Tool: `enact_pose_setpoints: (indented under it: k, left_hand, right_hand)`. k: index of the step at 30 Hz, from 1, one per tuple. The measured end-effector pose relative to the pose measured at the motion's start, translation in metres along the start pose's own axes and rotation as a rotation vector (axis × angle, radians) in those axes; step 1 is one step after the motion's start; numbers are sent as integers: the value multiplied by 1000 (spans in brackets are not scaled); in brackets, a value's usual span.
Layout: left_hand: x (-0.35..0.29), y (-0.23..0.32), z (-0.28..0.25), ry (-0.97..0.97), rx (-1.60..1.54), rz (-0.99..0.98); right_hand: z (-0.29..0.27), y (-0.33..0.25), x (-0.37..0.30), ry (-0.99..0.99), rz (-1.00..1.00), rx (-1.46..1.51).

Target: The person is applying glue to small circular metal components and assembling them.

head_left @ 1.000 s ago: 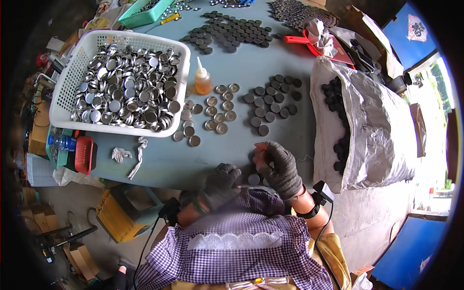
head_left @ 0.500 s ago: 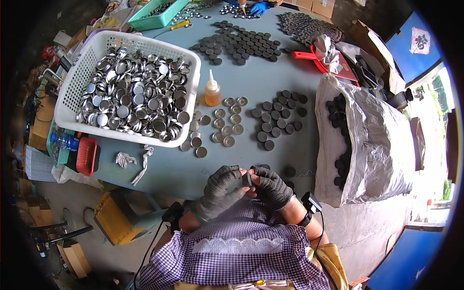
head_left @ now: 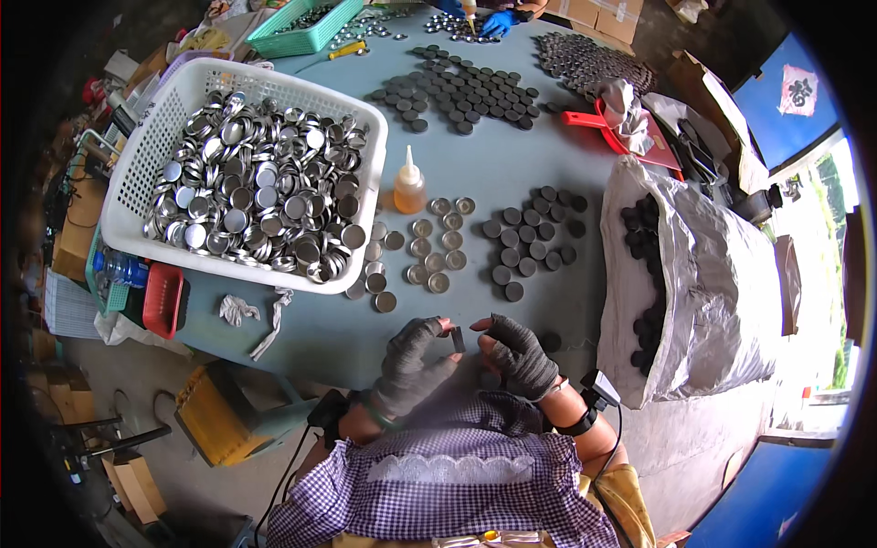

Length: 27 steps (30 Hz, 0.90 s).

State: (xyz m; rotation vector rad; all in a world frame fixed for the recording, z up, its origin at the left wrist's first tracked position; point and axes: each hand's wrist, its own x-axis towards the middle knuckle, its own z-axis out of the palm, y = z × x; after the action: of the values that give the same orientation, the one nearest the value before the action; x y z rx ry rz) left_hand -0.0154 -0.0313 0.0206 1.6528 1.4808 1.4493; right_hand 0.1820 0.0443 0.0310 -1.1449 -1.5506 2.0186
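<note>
At the near edge of the table, my left hand (head_left: 408, 363) in a dark fingerless wrap pinches a dark round disc (head_left: 459, 341), seen edge-on between thumb and fingertips. My right hand (head_left: 521, 356), wrapped the same way, stays just right of the disc, its index finger and thumb apart and nothing visible in it. Beyond my hands several shallow silver metal caps (head_left: 438, 282) lie in rows. To their right sits a loose group of dark discs (head_left: 527, 267). Behind the caps stands a squeeze bottle (head_left: 408, 194) with a pointed nozzle and amber liquid.
A white basket (head_left: 245, 268) heaped with metal caps stands left. On the right a white sack (head_left: 703, 301) lies with dark discs at its mouth. More dark discs (head_left: 457, 91) spread farther back. A co-worker's blue-gloved hand (head_left: 499, 23) works at the far edge near a green basket (head_left: 306, 38).
My hands have moved apart. The right hand has let go of the disc and shifted right with fingers opened, while the left keeps it. The view has shifted slightly.
</note>
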Motion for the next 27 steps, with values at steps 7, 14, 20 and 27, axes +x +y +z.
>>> enact_pose_setpoints:
  k: [7,14,20,27]
  left_hand:
    - [6,-3,-2,9,48,9]
    - [9,-9,-3,-18,69,7]
    - [13,-19,-3,51,108,-4]
    - [4,-25,-4,79,74,-76]
  right_hand:
    - [5,-2,13,-5,-65,54]
    - [9,-14,23,-80,48,136]
    - [-2,-7,80,68,-349,-296]
    - [-15,-6,137,213,-422,-1030]
